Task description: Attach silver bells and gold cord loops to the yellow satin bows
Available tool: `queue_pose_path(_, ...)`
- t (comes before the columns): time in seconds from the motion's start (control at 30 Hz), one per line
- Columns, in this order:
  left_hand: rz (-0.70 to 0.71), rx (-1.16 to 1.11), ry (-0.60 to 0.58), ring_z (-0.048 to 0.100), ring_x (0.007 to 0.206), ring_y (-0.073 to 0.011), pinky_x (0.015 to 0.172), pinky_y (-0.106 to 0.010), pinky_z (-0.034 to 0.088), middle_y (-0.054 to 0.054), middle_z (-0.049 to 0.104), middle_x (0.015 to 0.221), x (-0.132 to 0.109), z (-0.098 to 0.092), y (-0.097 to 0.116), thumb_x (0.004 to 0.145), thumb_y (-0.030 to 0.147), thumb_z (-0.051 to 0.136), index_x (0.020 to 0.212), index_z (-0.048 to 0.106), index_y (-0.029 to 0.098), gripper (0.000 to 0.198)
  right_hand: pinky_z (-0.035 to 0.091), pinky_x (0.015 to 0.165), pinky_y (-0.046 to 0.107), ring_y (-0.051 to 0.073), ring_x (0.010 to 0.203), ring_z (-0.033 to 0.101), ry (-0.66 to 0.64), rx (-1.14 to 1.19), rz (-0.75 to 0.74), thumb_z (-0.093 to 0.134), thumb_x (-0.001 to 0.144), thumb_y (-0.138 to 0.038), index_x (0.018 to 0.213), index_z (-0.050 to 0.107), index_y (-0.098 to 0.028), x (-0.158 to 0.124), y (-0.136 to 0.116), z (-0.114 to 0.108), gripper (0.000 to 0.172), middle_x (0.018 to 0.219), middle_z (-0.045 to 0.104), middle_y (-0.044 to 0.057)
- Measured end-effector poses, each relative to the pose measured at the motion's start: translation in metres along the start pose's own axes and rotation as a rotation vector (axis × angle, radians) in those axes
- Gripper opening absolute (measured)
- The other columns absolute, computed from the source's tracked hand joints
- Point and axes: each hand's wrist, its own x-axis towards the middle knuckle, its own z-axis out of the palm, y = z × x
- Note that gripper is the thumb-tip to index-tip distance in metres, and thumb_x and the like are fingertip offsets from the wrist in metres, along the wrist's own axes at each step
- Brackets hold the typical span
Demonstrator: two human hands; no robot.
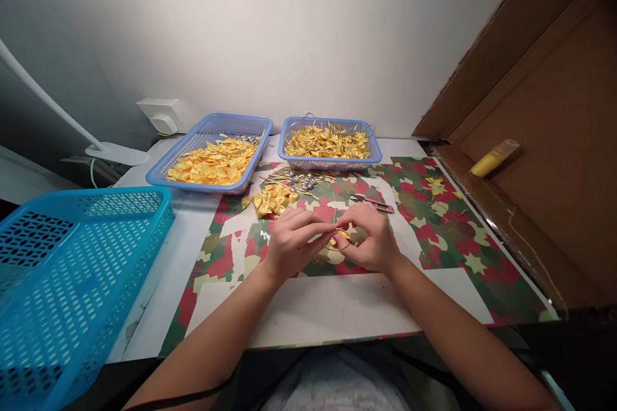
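My left hand (292, 241) and my right hand (369, 237) meet over the middle of the table, fingers pinched together. Between them they hold a small yellow bow with a thin gold cord loop (340, 241). A small heap of yellow bows (271, 199) lies just beyond my left hand. Small silver bells and gold cords (301, 180) are scattered behind that heap. A pink tool (378, 205) lies past my right hand.
Two pale blue baskets stand at the back: one with yellow bows (212, 164), one with gold cord loops (328, 141). A large turquoise basket (72, 270) fills the left. A cardboard wall (544, 141) with a yellow tube (494, 158) is on the right. A camouflage-patterned sheet (448, 231) covers the table.
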Motion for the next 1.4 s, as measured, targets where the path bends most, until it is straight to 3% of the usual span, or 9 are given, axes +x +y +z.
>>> queue_pose_path(0.37,-0.083,-0.055,0.039,0.061,0.062,-0.0123,0.061,-0.026,0.044,0.0,0.069,0.069,0.002,0.0,0.001,0.083,0.021,0.071,0.082,0.07,0.021,0.001,0.04,0.066,0.034,0.014,0.058,0.053,0.147,-0.042,-0.047,0.062,0.077,-0.018,0.077,0.061,-0.022,0.001,-0.003,0.0,0.004,0.061,0.061,-0.002)
queue_pose_path(0.43,-0.063,-0.012,0.031,0.06,0.06,-0.012,0.06,-0.026,0.043,0.001,0.069,0.068,0.002,0.0,0.001,0.083,0.022,0.07,0.081,0.07,0.022,0.002,0.04,0.066,0.033,0.015,0.059,0.052,0.134,-0.038,0.012,0.061,0.077,-0.022,0.078,0.061,-0.022,0.0,-0.005,0.0,0.001,0.062,0.06,-0.002)
queue_pose_path(0.6,-0.021,0.086,-0.016,0.057,0.058,-0.0116,0.059,-0.027,0.04,0.002,0.069,0.066,0.0,-0.001,0.002,0.083,0.022,0.071,0.082,0.07,0.023,0.002,0.038,0.065,0.033,0.014,0.057,0.05,0.011,0.005,0.137,0.053,0.081,-0.021,0.066,0.057,-0.02,-0.001,-0.007,0.002,0.015,0.059,0.059,-0.002)
queue_pose_path(1.1,-0.071,0.003,-0.043,0.057,0.059,-0.012,0.058,-0.027,0.038,0.0,0.069,0.067,-0.002,0.004,0.002,0.082,0.021,0.071,0.082,0.07,0.022,0.001,0.038,0.06,0.028,0.011,0.051,0.043,-0.028,0.034,0.137,0.052,0.076,-0.014,0.057,0.052,-0.02,-0.001,-0.005,-0.002,0.021,0.05,0.048,-0.004)
queue_pose_path(1.27,-0.108,-0.027,-0.103,0.056,0.059,-0.0126,0.058,-0.028,0.038,0.0,0.069,0.068,-0.004,0.008,0.002,0.083,0.021,0.069,0.083,0.07,0.022,0.001,0.039,0.058,0.027,0.011,0.051,0.044,-0.069,0.037,0.192,0.054,0.076,-0.013,0.056,0.052,-0.02,-0.004,-0.002,-0.006,0.021,0.05,0.05,-0.004)
queue_pose_path(1.4,-0.257,0.009,-0.302,0.059,0.075,-0.0188,0.067,-0.032,0.044,-0.005,0.07,0.085,0.0,0.005,0.004,0.08,0.027,0.07,0.092,0.07,0.02,0.014,0.037,0.053,0.025,0.011,0.05,0.043,-0.136,0.065,0.241,0.056,0.076,-0.014,0.056,0.051,-0.02,-0.007,0.009,-0.013,0.022,0.05,0.05,-0.003)
